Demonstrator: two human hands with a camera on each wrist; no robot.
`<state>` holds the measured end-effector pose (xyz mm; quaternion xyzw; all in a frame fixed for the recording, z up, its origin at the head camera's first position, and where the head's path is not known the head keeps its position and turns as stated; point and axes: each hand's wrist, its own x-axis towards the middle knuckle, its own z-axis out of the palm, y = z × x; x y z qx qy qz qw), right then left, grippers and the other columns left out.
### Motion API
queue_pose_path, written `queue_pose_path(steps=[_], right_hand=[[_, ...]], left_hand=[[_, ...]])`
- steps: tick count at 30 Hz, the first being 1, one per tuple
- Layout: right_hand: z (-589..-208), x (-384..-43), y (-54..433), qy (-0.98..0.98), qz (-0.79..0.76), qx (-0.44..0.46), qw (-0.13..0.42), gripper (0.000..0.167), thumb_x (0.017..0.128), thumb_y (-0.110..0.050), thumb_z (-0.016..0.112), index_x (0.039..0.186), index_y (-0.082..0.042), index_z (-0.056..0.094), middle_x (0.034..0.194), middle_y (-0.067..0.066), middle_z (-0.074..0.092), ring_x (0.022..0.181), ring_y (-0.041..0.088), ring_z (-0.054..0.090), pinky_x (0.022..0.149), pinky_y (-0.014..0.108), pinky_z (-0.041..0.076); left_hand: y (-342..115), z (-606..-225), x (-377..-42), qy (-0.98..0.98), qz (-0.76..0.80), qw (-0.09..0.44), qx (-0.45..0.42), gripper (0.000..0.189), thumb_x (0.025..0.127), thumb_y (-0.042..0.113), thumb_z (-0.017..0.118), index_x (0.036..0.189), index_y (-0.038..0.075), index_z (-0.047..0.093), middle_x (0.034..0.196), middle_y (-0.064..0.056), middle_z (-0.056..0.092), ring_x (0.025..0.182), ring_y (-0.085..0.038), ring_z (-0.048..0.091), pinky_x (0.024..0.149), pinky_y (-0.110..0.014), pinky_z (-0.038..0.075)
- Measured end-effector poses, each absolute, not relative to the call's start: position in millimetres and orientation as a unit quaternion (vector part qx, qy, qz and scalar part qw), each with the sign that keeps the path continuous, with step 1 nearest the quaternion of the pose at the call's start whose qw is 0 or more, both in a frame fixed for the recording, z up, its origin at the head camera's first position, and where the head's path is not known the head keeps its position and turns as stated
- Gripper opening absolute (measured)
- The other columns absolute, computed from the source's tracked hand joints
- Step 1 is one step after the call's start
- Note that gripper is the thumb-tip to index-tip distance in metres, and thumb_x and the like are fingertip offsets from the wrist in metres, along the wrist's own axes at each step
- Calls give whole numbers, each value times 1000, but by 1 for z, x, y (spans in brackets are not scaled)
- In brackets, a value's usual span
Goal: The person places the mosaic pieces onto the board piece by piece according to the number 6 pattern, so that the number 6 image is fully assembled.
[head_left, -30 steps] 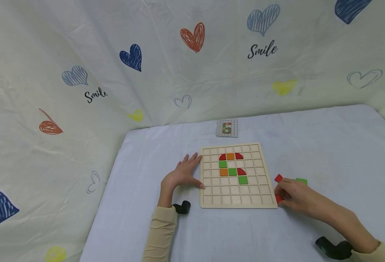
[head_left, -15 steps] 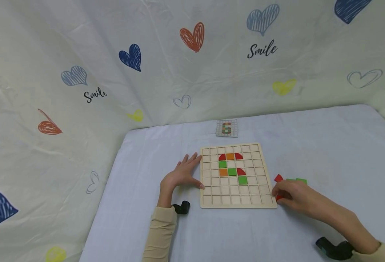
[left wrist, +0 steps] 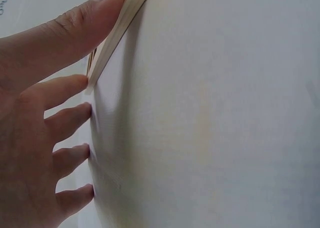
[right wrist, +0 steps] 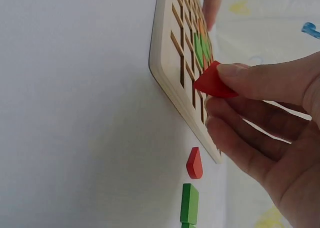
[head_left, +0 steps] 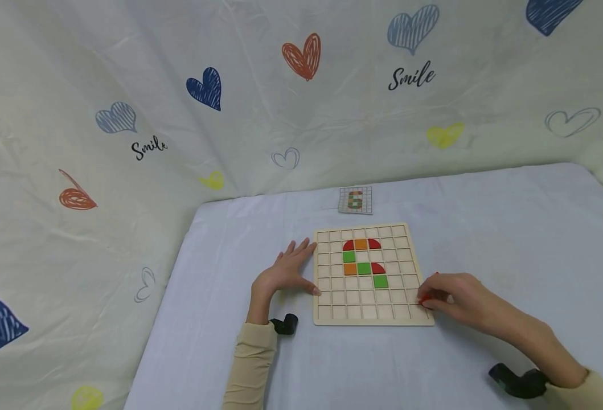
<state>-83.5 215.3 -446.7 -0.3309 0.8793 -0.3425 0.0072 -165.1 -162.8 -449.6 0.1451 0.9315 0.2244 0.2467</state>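
A square wooden board (head_left: 373, 322) with grid cells lies flat on the table. Red, orange and green tiles fill several cells, among them a green tile (head_left: 380, 281). My left hand (head_left: 283, 274) rests at the board's left side, fingers spread; in the left wrist view its thumb (left wrist: 75, 30) touches the edge. Over the board's lower right corner, my right hand (head_left: 460, 299) pinches a red tile (right wrist: 215, 81) between thumb and fingers. The tile looks round on one side, though fingers cover part of it.
Right of the board lie another red tile (right wrist: 194, 163) and green tiles (right wrist: 189, 203), mostly hidden by my right hand in the head view. A small pattern card (head_left: 355, 200) lies behind the board. A printed curtain (head_left: 332, 125) hangs behind the table.
My right hand has lifted the red tile from beside the board and moved it left over the board's edge. The left hand stays where it was.
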Motion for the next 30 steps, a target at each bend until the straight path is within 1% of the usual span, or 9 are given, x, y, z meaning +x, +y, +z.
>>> queue_pose_path(steps=[3, 8, 13, 17, 21, 25, 30], right_hand=[[-447, -86, 212, 871, -351, -343, 2, 29, 76, 3, 86, 97, -16, 76, 91, -13, 72, 77, -3, 61, 67, 18, 57], [-448, -90, 206, 864, -363, -349, -7, 28, 78, 2, 85, 99, -15, 78, 93, -9, 76, 78, 0, 66, 68, 19, 58], [-450, -95, 200, 862, -370, -347, -19, 26, 79, 2, 85, 100, -13, 78, 93, -7, 77, 79, 4, 69, 70, 20, 60], [-451, -98, 193, 856, -376, -353, -24, 27, 78, 4, 84, 100, -11, 78, 93, -6, 77, 79, 6, 70, 70, 20, 60], [-454, -100, 185, 857, -380, -348, -27, 27, 78, 6, 84, 98, -10, 78, 92, -6, 76, 80, 4, 69, 70, 19, 60], [-458, -102, 175, 868, -373, -326, -26, 24, 78, 4, 84, 96, -13, 79, 91, -8, 75, 80, 0, 64, 70, 20, 60], [-461, -104, 166, 879, -365, -308, 4, 18, 81, -3, 85, 95, -13, 80, 89, -8, 74, 78, 0, 61, 69, 21, 58]], left_hand=[[-163, -450, -165, 931, 225, 247, 144, 114, 76, 35, 93, 166, 21, 23, 174, 0, 10, 161, -30, -3, 130, -56, 3], [-163, -451, -166, 932, 225, 247, 143, 114, 75, 36, 93, 166, 21, 23, 174, 0, 10, 162, -29, -3, 130, -56, 2], [-163, -451, -166, 931, 227, 247, 143, 115, 75, 36, 93, 166, 21, 23, 174, 1, 10, 162, -29, -3, 130, -56, 2], [-163, -451, -167, 932, 225, 246, 144, 115, 75, 37, 93, 166, 21, 23, 174, 0, 10, 162, -29, -3, 130, -56, 3], [-164, -451, -167, 932, 223, 248, 143, 116, 75, 37, 92, 166, 22, 22, 174, 1, 9, 161, -29, -4, 130, -56, 2], [-163, -450, -167, 932, 225, 248, 141, 115, 75, 36, 93, 166, 22, 23, 174, 1, 10, 162, -29, -3, 130, -55, 2], [-163, -449, -166, 931, 226, 247, 143, 115, 75, 36, 93, 166, 21, 24, 174, -1, 11, 161, -30, -2, 130, -56, 4]])
